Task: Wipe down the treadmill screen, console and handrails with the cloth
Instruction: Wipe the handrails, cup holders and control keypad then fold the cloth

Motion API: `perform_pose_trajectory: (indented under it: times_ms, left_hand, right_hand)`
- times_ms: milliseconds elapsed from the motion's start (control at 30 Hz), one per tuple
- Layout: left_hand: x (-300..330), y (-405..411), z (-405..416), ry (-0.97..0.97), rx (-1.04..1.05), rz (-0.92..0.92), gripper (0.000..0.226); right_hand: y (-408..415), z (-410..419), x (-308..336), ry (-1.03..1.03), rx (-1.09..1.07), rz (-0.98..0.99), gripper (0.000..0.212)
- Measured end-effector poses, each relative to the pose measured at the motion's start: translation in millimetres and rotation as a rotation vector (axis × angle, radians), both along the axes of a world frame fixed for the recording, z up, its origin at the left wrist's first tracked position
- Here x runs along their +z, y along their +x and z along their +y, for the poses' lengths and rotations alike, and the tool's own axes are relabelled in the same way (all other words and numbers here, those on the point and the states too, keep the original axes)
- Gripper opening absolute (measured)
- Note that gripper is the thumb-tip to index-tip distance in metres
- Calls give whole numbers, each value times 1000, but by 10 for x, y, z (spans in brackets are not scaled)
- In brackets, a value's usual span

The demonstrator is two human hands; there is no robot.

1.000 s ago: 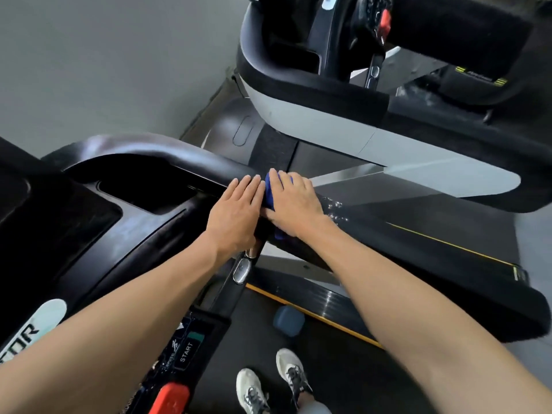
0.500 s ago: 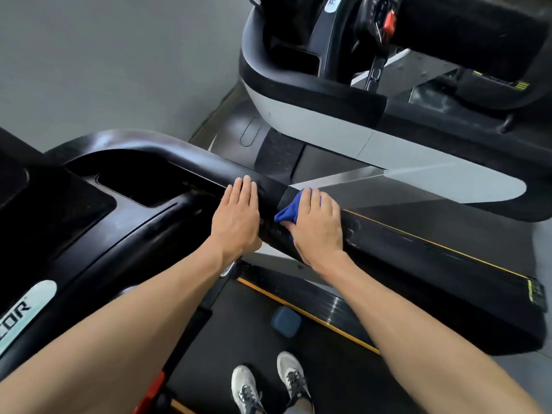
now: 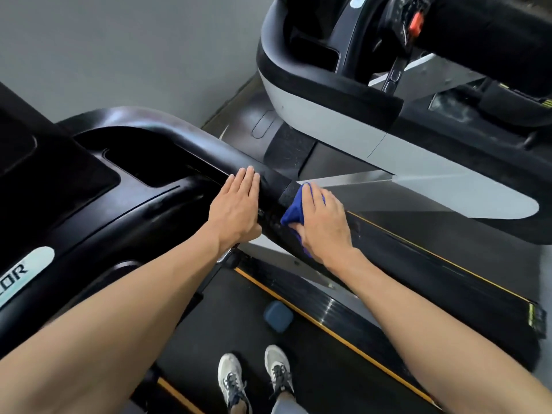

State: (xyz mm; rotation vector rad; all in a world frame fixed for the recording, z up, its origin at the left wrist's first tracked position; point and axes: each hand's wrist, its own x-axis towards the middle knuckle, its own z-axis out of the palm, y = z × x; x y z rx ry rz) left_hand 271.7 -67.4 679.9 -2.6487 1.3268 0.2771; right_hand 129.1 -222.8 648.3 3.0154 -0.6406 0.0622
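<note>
A blue cloth (image 3: 292, 212) lies bunched on the treadmill's black right handrail (image 3: 418, 252). My right hand (image 3: 324, 222) covers the cloth, fingers wrapped over it and the rail, thumb tucked under the cloth's lower edge. My left hand (image 3: 237, 209) rests flat on the rail a hand's width to the left, fingers straight and together, where the rail joins the black console (image 3: 125, 198). The console's screen is out of view.
A second treadmill (image 3: 343, 115) with a grey side panel stands to the right, close beyond the handrail. A small blue object (image 3: 277, 315) lies on the running belt near my two shoes (image 3: 254, 380). A grey wall fills the upper left.
My right hand has slid the cloth rightward and down along the handrail, away from my left hand, which has stayed in place on the rail.
</note>
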Motion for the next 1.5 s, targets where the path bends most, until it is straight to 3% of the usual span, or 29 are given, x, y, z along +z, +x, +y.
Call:
perform_pose_trajectory:
  times_ms: [100, 200, 267, 300, 400, 500, 567, 667, 900, 1000, 1067, 1133, 1200, 1333, 1400, 1500]
  left_hand:
    - [60, -43, -49, 33, 25, 0, 101]
    - [147, -127, -134, 46, 54, -13, 94]
    - [201, -222, -185, 41, 50, -13, 89]
    - [224, -276, -198, 40, 35, -10, 87]
    - [265, -413, -215, 4, 2, -3, 83]
    - [266, -484, -231, -41, -13, 1, 76]
    - [243, -516, -237, -57, -9, 19, 74]
    - [176, -548, -198, -61, -12, 64, 78]
    - [75, -332, 132, -154, 37, 79, 77]
    - [-38, -198, 218, -192, 74, 105, 74]
    - [-59, -182, 246, -299, 97, 175, 65]
    - [57, -225, 288, -536, 224, 311, 45]
    - [202, -229, 337, -782, 523, 486, 35]
    - [525, -99, 454, -1241, 1139, 1151, 23]
    - [656, -63, 523, -1283, 1223, 1376, 21]
    - [694, -21, 636, -1355, 1155, 1355, 12]
  right_hand:
    - [157, 148, 29, 98, -46, -23, 80]
    - [16, 46, 300, 472, -52, -311, 31]
    - [-55, -97, 640, 791, -164, -428, 29]
    - [-117, -184, 774, 853, -233, -483, 32]
    - [-397, -538, 918, 735, -375, -655, 39]
    - [-703, -679, 748, 603, -432, -649, 35]
    - [-852, -494, 449, 493, -425, -534, 29]
    - [-832, 59, -111, 240, -467, -329, 52]
    - [-106, 503, -126, 267, -608, -380, 62]
    - [133, 631, -77, 317, -469, -391, 61]
    - [528, 697, -13, 500, -297, -421, 52]
    - [904, 750, 211, 944, -195, -465, 50]
    - [1035, 842, 417, 1354, -222, -522, 40]
    - [942, 922, 747, 1992, -335, -509, 38]
    - [915, 961, 786, 2115, -238, -401, 40]
    - [925, 987, 879, 2021, -201, -316, 32]
